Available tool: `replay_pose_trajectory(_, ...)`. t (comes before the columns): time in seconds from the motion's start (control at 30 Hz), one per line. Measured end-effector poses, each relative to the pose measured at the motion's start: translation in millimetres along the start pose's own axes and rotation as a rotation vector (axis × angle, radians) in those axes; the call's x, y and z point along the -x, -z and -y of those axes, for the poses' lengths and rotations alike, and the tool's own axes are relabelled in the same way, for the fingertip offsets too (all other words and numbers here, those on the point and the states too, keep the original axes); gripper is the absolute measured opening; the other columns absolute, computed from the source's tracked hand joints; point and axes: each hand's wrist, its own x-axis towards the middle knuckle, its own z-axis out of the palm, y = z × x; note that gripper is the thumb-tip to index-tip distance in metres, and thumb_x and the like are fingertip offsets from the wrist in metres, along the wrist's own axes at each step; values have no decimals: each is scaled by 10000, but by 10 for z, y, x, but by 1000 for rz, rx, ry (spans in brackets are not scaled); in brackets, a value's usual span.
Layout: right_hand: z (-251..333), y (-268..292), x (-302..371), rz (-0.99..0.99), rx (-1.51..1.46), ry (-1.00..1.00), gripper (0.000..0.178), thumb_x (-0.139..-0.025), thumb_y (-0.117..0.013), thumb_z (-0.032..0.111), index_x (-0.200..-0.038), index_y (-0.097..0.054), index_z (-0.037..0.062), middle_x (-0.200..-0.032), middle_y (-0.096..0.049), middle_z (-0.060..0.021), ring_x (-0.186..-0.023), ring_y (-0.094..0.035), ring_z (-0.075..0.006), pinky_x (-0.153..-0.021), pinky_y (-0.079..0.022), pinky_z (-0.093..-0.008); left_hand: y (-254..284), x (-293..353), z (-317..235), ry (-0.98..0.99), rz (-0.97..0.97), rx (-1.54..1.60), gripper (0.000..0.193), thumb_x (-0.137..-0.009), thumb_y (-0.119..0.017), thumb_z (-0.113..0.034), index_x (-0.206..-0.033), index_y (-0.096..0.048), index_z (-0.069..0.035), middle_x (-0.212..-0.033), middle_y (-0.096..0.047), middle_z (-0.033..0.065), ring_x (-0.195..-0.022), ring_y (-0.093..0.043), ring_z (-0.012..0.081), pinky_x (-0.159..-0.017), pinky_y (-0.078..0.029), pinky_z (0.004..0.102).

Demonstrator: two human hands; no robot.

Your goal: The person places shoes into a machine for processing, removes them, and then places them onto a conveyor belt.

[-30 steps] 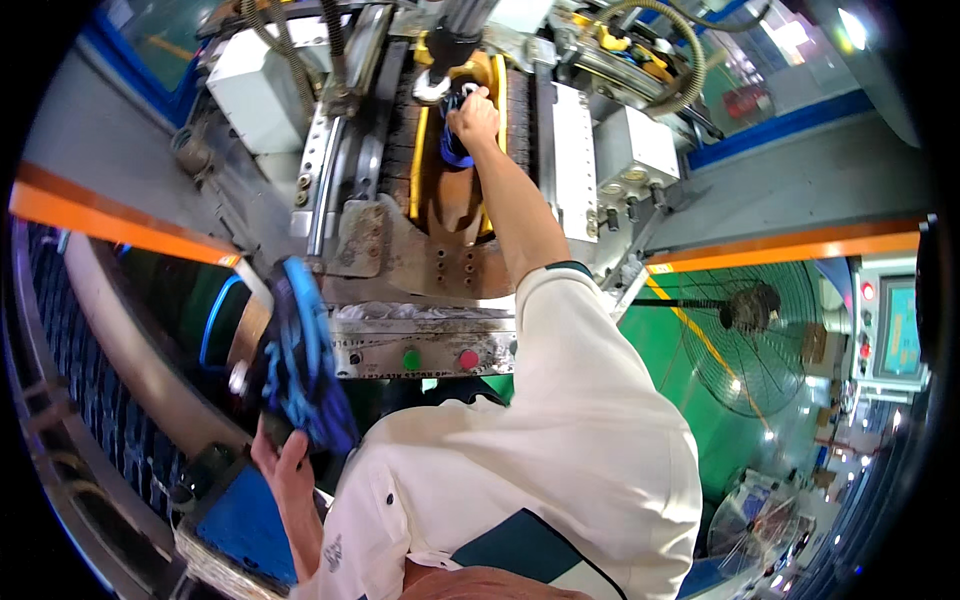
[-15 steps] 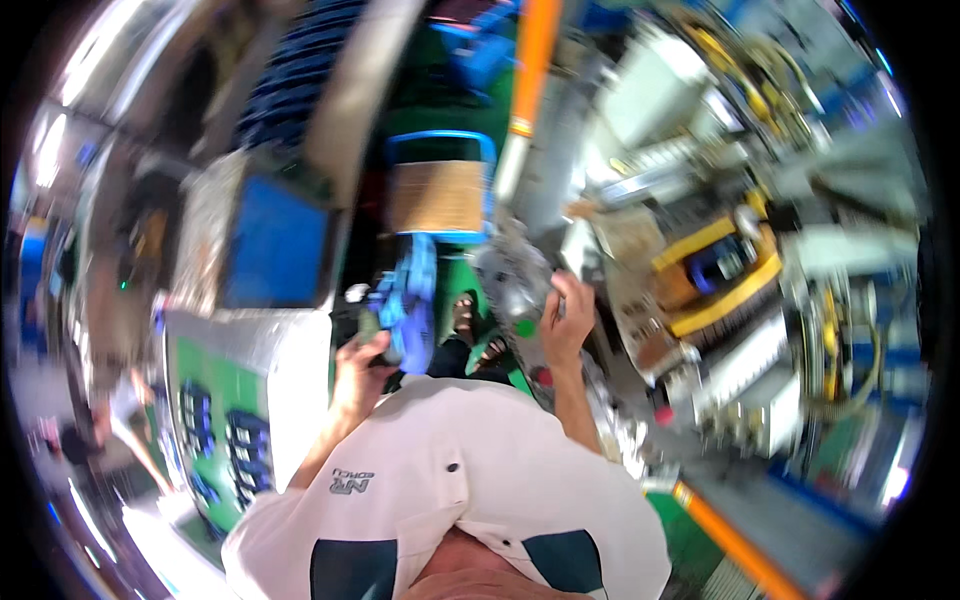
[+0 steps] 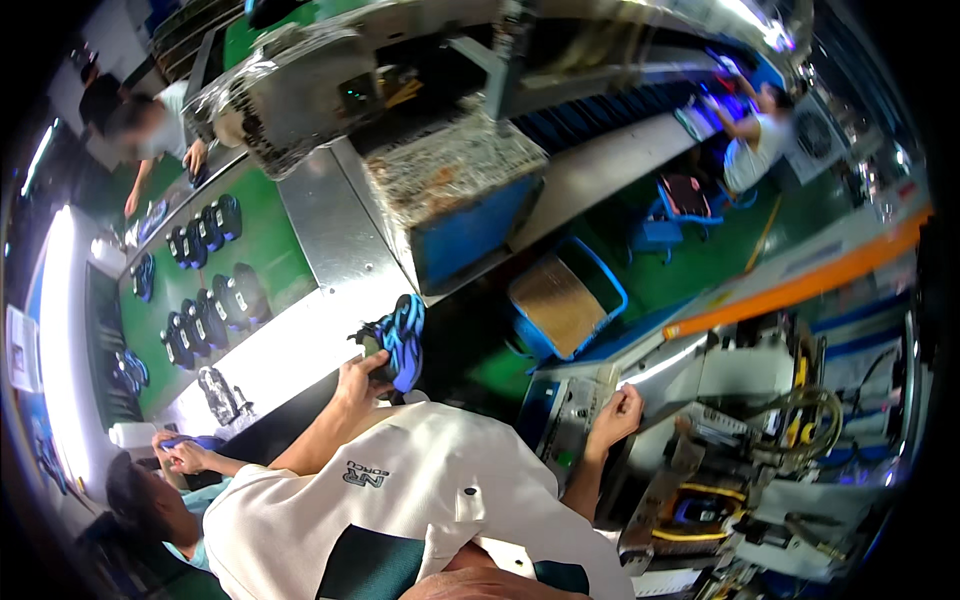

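Note:
My left hand (image 3: 364, 382) is closed around a bundle of blue and black strappy sandals (image 3: 404, 343), held beside the white edge of the conveyor line. A darker grey-green part shows at the fingers, too shadowed to make out. Off to the right, my right hand (image 3: 617, 412) is raised with curled fingers and nothing visible in it. It is beside the machine (image 3: 578, 415) with grey panels, apart from the sandals. Dark footwear pieces (image 3: 203, 322) with blue edges lie in rows on the green conveyor belt (image 3: 262, 215) at the left.
A blue-framed chair (image 3: 563, 305) with a brown seat stands ahead. The foil-topped blue box (image 3: 470, 235) borders the line. One co-worker (image 3: 150, 500) sits close at my left holding a blue piece; others work farther off. A yellow-framed press (image 3: 700, 512) is at lower right.
The view has swung left, bringing the belt and co-workers into sight. My right hand has come away from the machine's front and its fingers have curled. My left hand still holds the sandals.

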Motion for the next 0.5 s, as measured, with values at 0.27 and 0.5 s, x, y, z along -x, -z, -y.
replay_pose_trajectory(0.27, 3585, -1693, -1410, 216, -337, 861, 97, -843, -618, -63, -932, -653, -50, -924, -679, -139, -801, -654, -264, -754, -527, -335, 1405, -1896, -930, -181, -255, 190, 357, -792, -722, -130, -1073, -578, 39, -899, -668, 138, -747, -670, 273, -640, -584, 428)
replay_pose_trajectory(0.5, 6413, -3527, -1481, 357, -154, 1741, 345, -738, -686, -74, -1073, -658, 3, -1081, -670, -137, -977, -645, -304, -857, -515, -367, 2517, -3492, -2237, -298, -508, 216, 370, -734, -777, -147, -976, -608, 77, -874, -670, 137, -727, -674, 247, -644, -577, 383)
